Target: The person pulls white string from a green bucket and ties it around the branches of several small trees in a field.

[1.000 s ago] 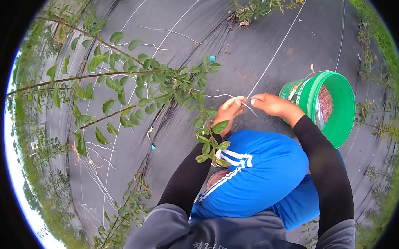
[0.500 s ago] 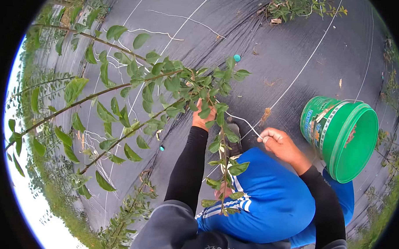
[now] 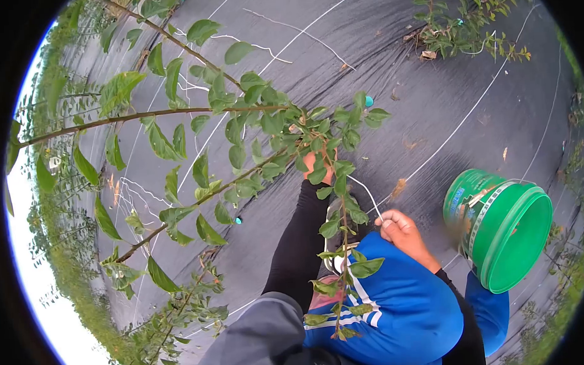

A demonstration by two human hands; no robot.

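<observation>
Black sheeting [image 3: 425, 126] covers the ground, creased in places and crossed by pale straight lines, with weedy growth along its edges. Low over it we note a leafy plant [image 3: 293, 128], its long branches reaching to the left of the view. Our left hand [image 3: 319, 167] is in among the leaves at the branch junction; foliage covers most of its fingers, so we cannot tell whether they pinch anything. Our right hand [image 3: 404, 235] is lower and to the right, just above the blue trousers [image 3: 405, 301], thumb and forefinger pressed together on the end of a white wire [image 3: 367, 191]. From that pinch the wire curves up into the leaves near the left hand. Green bucket [image 3: 509, 233] lies tilted to the right, mouth angled toward us. Loose white strands [image 3: 141, 195] lie on the sheeting at left; a teal cap [image 3: 369, 101] sits beyond the plant.
</observation>
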